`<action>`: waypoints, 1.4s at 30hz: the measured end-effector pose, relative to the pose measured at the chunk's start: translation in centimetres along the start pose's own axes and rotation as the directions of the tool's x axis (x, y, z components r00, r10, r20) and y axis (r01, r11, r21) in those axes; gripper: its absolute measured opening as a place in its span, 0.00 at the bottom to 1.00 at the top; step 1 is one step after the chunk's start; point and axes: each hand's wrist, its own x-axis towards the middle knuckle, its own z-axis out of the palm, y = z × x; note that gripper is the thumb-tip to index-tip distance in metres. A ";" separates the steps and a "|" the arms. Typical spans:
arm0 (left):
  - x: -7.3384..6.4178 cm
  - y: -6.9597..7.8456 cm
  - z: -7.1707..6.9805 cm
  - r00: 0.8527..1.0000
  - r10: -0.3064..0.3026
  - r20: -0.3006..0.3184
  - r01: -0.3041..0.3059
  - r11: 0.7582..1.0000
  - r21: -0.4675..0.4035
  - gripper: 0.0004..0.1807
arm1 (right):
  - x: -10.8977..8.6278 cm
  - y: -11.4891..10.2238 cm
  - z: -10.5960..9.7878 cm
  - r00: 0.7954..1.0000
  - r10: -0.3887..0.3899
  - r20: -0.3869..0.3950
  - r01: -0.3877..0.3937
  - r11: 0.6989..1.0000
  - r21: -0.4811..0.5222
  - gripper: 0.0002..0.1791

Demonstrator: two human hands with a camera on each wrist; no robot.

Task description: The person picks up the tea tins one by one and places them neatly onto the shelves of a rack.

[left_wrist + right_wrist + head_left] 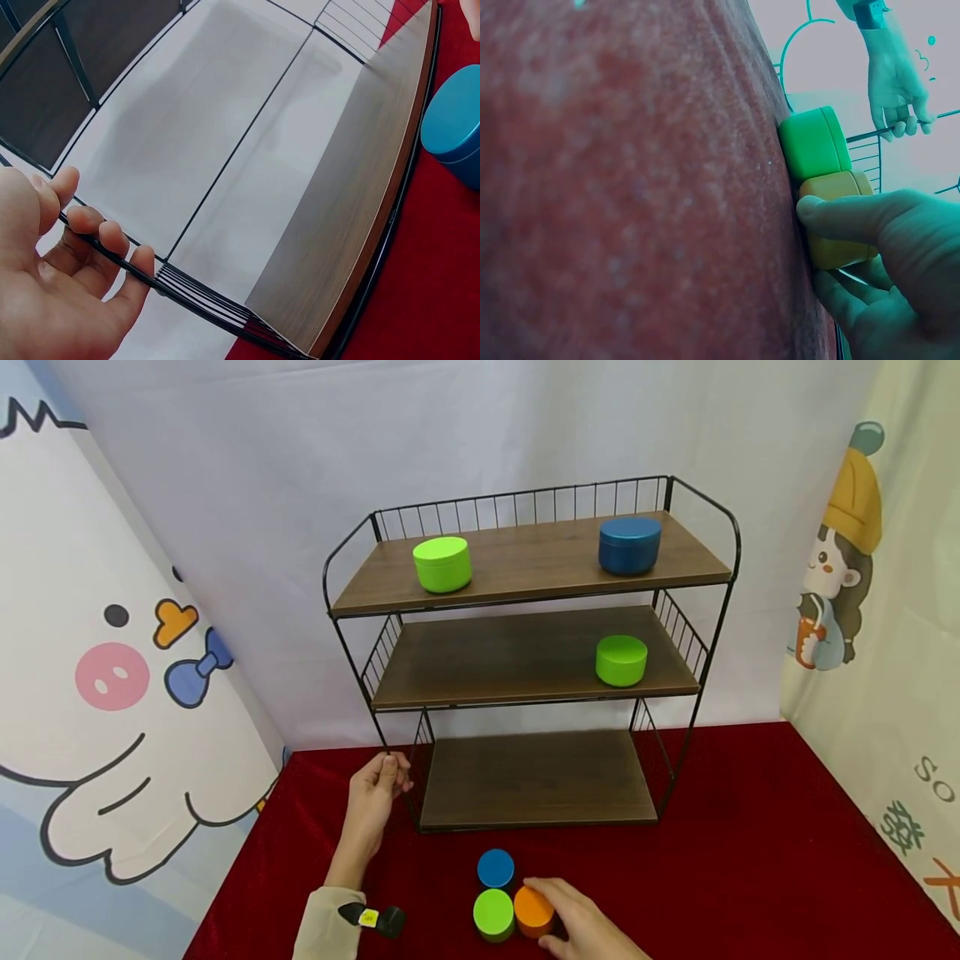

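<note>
My left hand grips the left front post of a three-tier shelf rack, low down near the bottom board. In the left wrist view, its fingers curl round the thin black metal. On the red cloth in front of the rack, my right hand holds a round orange tin, thumb on one side and fingers on the other. Beside that tin stands a light green tin, with a blue tin just behind it. The right wrist view shows the orange tin close against the green one.
On the rack's top board are a green tin at left and a blue oval tin at right. Another green tin sits at the middle board's right. Wire rails edge the boards. Printed curtains flank the red cloth.
</note>
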 end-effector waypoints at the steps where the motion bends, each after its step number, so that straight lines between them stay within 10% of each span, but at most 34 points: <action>1: 0.0 0.0 0.0 1.000 0.000 0.000 0.000 1.000 -0.001 0.20 | 0.0 0.0 0.0 1.000 -0.001 0.000 0.001 1.000 0.000 0.35; 42: -0.1 0.1 0.1 1.000 -0.001 -0.011 0.001 1.000 0.011 0.16 | 1.2 -1.6 -3.7 0.990 0.026 -0.141 -0.027 1.000 -0.006 0.35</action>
